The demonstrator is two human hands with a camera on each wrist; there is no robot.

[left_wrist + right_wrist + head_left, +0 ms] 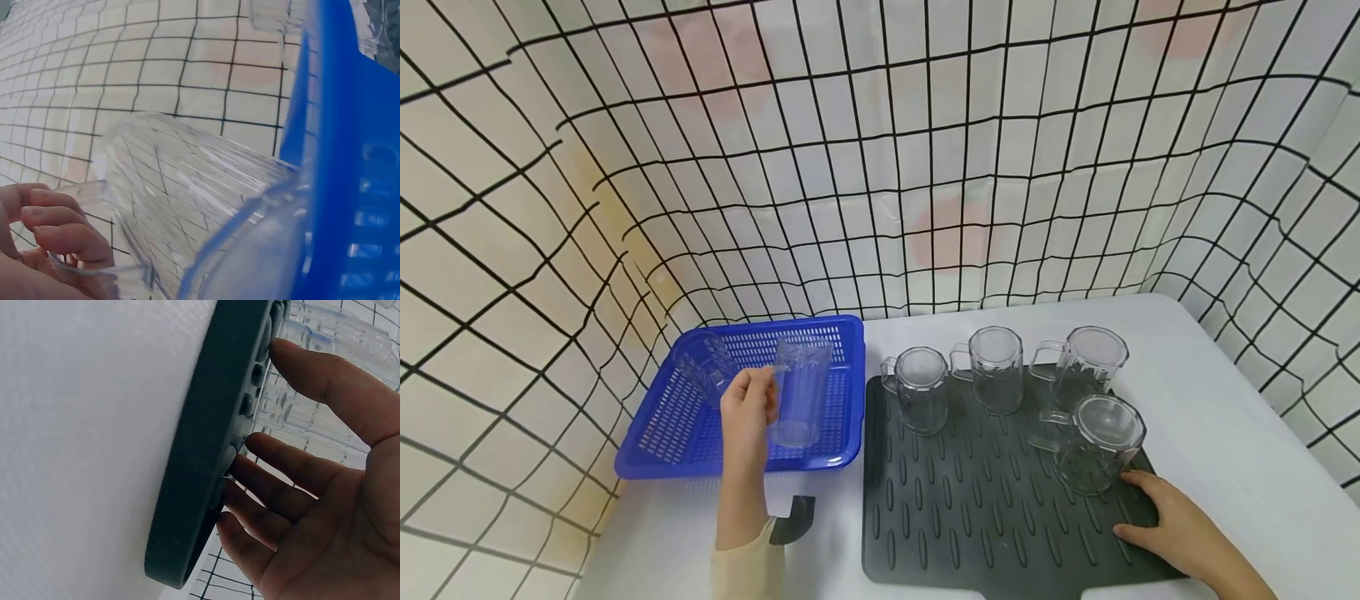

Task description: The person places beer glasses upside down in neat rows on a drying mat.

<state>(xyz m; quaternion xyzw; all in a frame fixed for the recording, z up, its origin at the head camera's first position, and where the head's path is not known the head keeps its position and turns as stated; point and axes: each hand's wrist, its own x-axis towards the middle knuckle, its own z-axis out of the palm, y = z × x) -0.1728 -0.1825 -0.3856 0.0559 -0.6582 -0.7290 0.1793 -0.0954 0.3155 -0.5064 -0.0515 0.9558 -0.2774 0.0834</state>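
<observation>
My left hand (749, 410) is over the blue basket (851, 392), its fingers curled round the handle of a clear glass mug (169, 181). From the head view I cannot tell whether this mug touches the basket floor. A second clear glass (703, 363) leans in the basket's left part. On the dark ridged mat (970, 533) stand several clear glass mugs, their handles pointing left. My right hand (1176, 527) lies at the mat's right edge, fingers spread and holding nothing, close to the nearest mug (1093, 450). In the right wrist view, its fingertips (257, 442) are at the mat's ridges.
Three more mugs stand along the mat's back: a left one (922, 392), a middle one (997, 371) and a right one (1086, 358). A black wire grid (925, 158) encloses the white table (1240, 400) at the back and sides.
</observation>
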